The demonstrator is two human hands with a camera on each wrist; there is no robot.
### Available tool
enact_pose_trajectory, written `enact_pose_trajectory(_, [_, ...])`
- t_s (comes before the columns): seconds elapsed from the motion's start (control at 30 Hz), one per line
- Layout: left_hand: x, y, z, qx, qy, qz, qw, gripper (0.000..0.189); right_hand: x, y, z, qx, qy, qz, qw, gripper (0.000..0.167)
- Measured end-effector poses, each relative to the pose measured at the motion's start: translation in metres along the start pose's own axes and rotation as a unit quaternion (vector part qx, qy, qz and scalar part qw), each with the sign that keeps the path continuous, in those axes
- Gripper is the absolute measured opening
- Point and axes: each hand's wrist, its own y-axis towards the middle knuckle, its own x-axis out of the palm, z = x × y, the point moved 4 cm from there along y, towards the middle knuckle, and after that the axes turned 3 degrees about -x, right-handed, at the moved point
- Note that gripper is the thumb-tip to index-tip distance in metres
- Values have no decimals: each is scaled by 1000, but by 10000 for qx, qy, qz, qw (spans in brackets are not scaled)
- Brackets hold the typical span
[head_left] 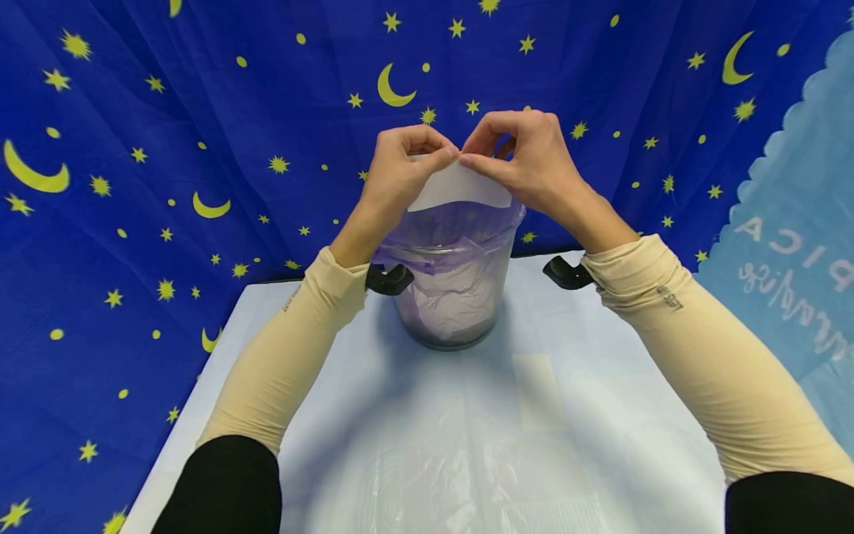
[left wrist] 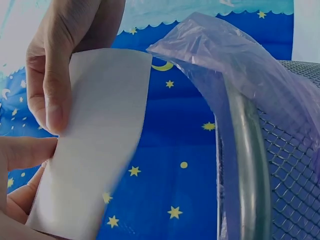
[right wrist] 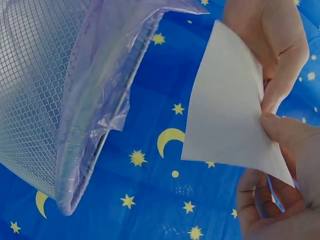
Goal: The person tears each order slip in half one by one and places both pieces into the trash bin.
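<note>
Both hands pinch the top edge of a white piece of paper (head_left: 460, 187), their fingertips meeting near its middle. My left hand (head_left: 408, 165) grips from the left and my right hand (head_left: 527, 159) from the right, thumbs on the near face. In the left wrist view the paper (left wrist: 100, 125) hangs flat and slightly bent, with no tear showing. Behind and below it stands a round metal mesh bin (head_left: 454, 297), lined with a thin purple plastic bag (right wrist: 107, 65) folded over its rim. The paper is held above the bin's opening in the head view.
The bin stands near the back edge of a table (head_left: 427, 445) with a pale cover. A pale rectangular patch (head_left: 539, 391) lies right of the bin. Behind hangs a blue curtain (head_left: 280, 111) with yellow moons and stars; a light blue cloth (head_left: 794, 245) hangs at the right.
</note>
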Motion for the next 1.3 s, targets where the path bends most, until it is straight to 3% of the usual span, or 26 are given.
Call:
enact_pose_trajectory(0.33, [4,1,-4,-157,-58,28,9999,8,-8,-5,-11,-69,36,-68,9999,15])
enact_pose_trajectory(0.7, [2,-1,-10,-340,284,138,9989,7,-17,-10,-31,-349,206,-102,9991,13])
enact_pose_trajectory(1.03, [0,-2,-13,-237,215,149,9994,7,-27,-10,-49,-514,399,52,9979,11])
enact_pose_trajectory(1.3, [-5,-3,-15,-360,518,227,9977,9,-40,-5,-55,-516,321,324,9976,12])
